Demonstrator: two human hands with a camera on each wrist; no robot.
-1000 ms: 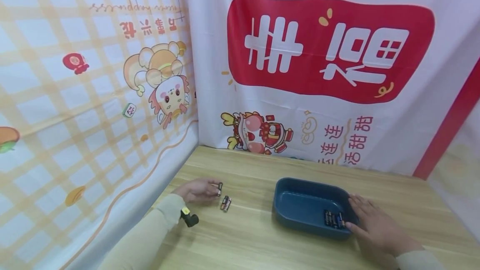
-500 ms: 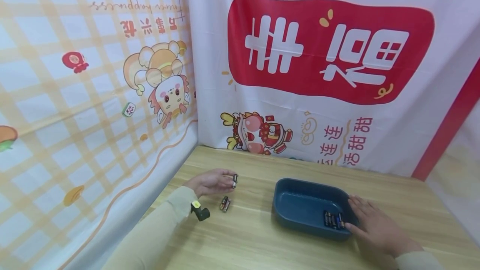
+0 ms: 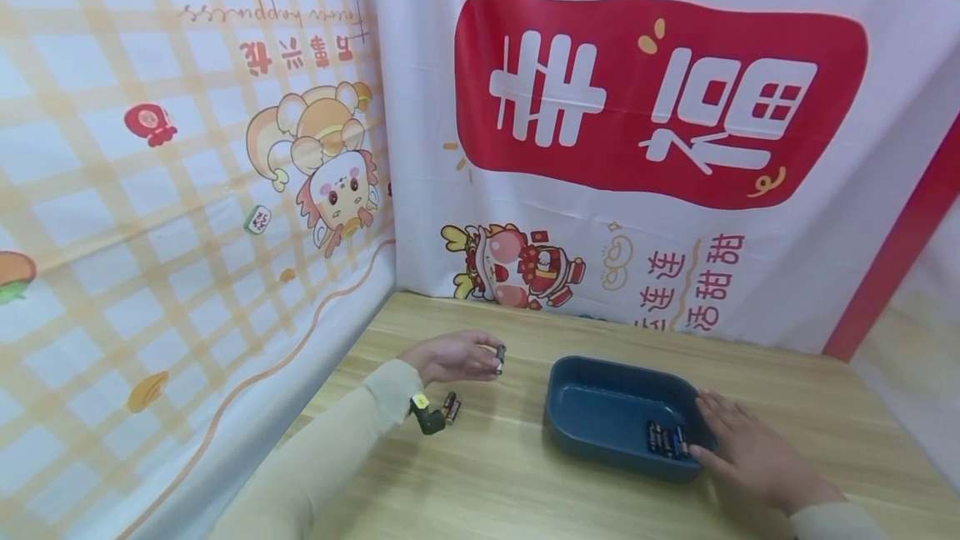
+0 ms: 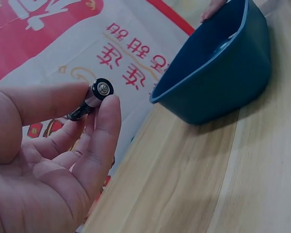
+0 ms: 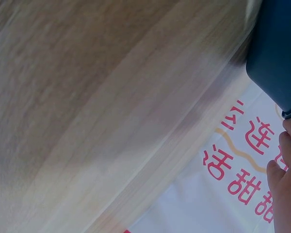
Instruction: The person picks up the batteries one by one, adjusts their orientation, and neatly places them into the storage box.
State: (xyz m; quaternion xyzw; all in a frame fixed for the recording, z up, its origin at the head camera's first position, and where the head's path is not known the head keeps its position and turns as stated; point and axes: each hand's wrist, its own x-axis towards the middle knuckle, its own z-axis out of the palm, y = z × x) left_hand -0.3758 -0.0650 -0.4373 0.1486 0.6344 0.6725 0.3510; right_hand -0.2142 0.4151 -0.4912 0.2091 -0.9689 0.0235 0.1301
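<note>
My left hand (image 3: 459, 356) pinches a small black and silver battery (image 4: 93, 100) between thumb and fingers, raised over the table left of a dark blue rectangular box (image 3: 592, 458). One end of the battery faces the left wrist camera. Behind the left wrist, a pair of loose batteries (image 3: 452, 407) lies on the table, partly hidden by the wrist camera. Several dark batteries (image 3: 666, 440) lie side by side at the right front of the box's floor. My right hand (image 3: 757, 452) rests on the box's right end, its fingers fairly straight along the rim and its thumb near the front corner.
The wood-grain table (image 3: 525, 490) carries the box right of centre. A white printed cloth (image 3: 420, 223) hangs along the table's back edge, and a checkered cloth (image 3: 195, 215) bounds the left side. The black camera (image 3: 429, 418) sits on the left wrist.
My left hand has lifted the battery and carried it rightward, from beside the loose pair toward the box. The right hand and the box have stayed in place.
</note>
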